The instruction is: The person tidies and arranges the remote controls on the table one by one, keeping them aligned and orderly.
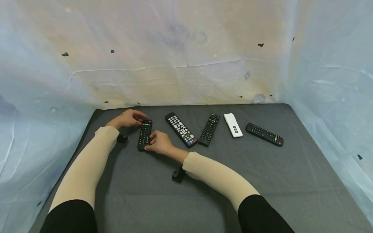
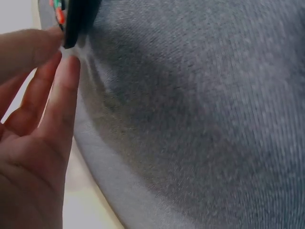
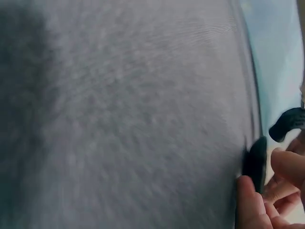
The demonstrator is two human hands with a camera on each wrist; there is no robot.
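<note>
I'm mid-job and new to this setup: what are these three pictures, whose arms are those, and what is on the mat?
No machine here: a person's two bare hands. The wide picture comes from a camera on the head, looking down; the two blurry close-ups come from cameras on each wrist. Five remotes lie in a row on the grey mat. The left hand touches the far end of the leftmost black remote, and the right hand holds its near end, fingers against its edge. The long remote, another black remote, the white remote and the rightmost remote lie untouched.
</note>
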